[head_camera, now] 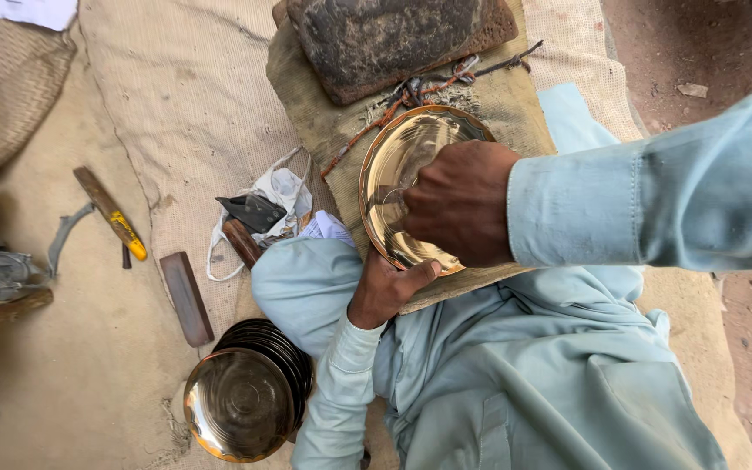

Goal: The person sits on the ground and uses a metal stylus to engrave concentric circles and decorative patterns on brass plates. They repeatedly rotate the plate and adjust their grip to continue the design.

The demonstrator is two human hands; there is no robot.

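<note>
On the ground, woven burlap matting (184, 96) spreads under everything, with an olive cloth pad (515, 109) laid across the person's lap; a dark, worn stone slab (393, 35) lies at the pad's far end; the brass plate (393, 165) rests tilted on the pad, round, shiny and golden, its rim raised and its hollow catching pale reflections; the right hand (463, 204) presses down into the plate's hollow, grip closed, though whether it holds a tool I cannot tell; the left hand (389, 287) grips the plate's near rim from below, thumb over the edge; beside the left knee sits a stack of similar plates (250, 396); farther left lie a flat wooden block (186, 298) and a yellow-handled tool (113, 213).
</note>
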